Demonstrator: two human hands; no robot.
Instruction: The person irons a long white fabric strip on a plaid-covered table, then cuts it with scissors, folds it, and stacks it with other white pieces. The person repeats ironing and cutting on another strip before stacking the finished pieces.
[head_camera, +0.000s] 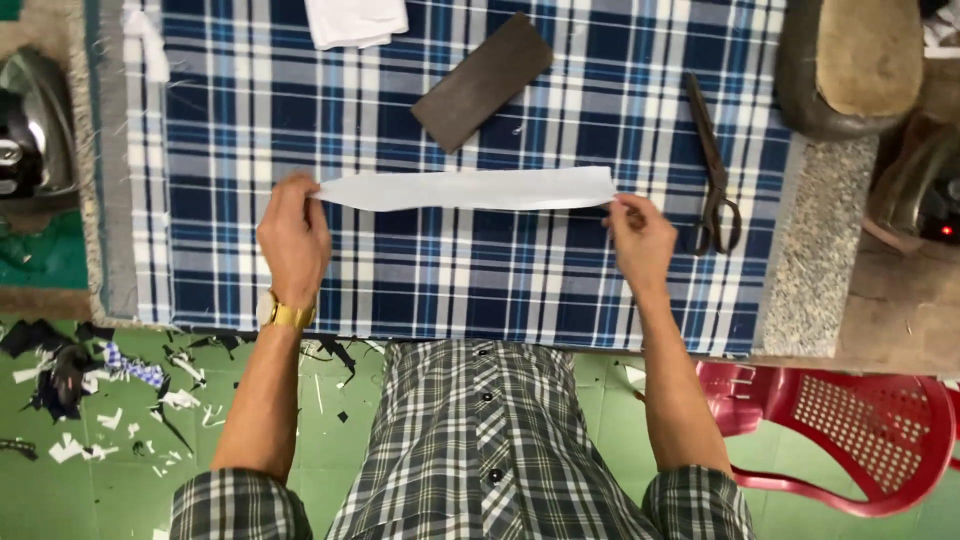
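A long white strip of fabric or paper (470, 189) is stretched flat just above a blue, white and black plaid cloth (450, 270) that covers the table. My left hand (293, 240), with a gold watch on the wrist, pinches the strip's left end. My right hand (640, 243) pinches its right end. Both arms reach out from plaid sleeves.
Dark scissors (714, 168) lie on the cloth right of my right hand. A dark rectangular block (482, 80) and a folded white cloth (355, 20) sit farther back. An iron (30, 130) stands far left. A red plastic chair (850, 430) and cloth scraps (90, 390) are on the green floor.
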